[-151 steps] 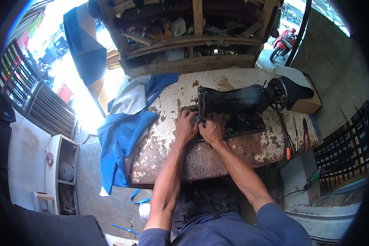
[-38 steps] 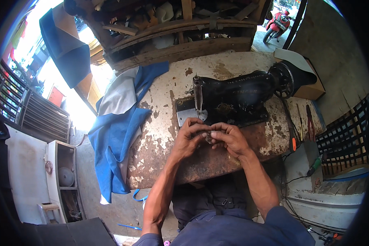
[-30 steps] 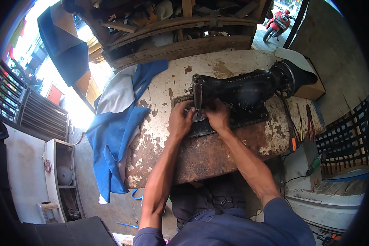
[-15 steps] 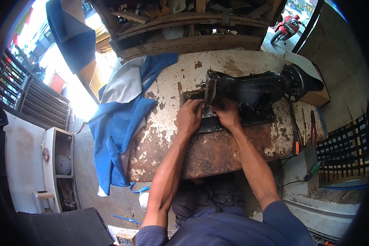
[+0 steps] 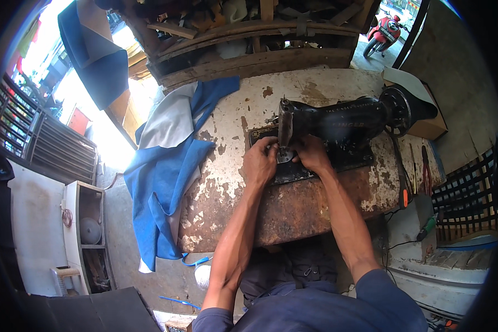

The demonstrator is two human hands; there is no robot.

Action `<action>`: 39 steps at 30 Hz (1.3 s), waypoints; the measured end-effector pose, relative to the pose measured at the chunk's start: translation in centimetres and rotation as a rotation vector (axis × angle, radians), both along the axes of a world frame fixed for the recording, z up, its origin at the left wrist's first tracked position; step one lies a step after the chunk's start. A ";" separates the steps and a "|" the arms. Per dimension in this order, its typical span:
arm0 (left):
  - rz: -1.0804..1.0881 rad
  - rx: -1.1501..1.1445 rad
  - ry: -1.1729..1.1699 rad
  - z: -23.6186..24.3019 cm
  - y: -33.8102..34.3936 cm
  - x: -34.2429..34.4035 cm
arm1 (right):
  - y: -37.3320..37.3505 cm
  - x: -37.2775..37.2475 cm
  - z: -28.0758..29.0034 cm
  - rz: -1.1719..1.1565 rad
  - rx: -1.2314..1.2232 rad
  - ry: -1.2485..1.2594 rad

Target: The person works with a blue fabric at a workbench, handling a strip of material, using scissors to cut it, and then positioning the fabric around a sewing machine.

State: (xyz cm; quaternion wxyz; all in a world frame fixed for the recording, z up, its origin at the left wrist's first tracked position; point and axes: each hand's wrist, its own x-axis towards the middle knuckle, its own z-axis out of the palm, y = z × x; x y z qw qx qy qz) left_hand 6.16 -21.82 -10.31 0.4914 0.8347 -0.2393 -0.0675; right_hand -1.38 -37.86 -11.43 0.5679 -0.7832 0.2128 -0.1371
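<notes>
A black sewing machine (image 5: 340, 119) stands on a worn table (image 5: 205, 216) with peeling white paint. My left hand (image 5: 260, 160) is at the left of its needle area, fingers curled in against the plate below the needle bar. My right hand (image 5: 312, 152) reaches under the arm from the right, its fingers bent toward the same spot and partly hidden by the machine. What either hand holds is too small or hidden to make out. Left of the machine, blue and pale grey cloth (image 5: 163, 182) lies over the table's edge.
Beside the handwheel is a cardboard box (image 5: 426, 124); pliers (image 5: 426, 171) and an orange-ended tool (image 5: 404, 196) lie at the right. A wooden rack (image 5: 249, 55) stands behind the table. A green-handled tool (image 5: 426, 229) lies lower right, a white cabinet (image 5: 86, 232) at left, a red scooter (image 5: 384, 33) outside.
About 1.3 seconds ago both hands were in front of the machine around a small dark piece; since then they have moved forward to the needle area, where they were five seconds ago too.
</notes>
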 end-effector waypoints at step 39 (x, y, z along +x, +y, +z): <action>-0.169 -0.391 0.277 -1.7 0.2 1.1 | 4.1 -1.8 -0.4 -0.144 -0.731 -0.337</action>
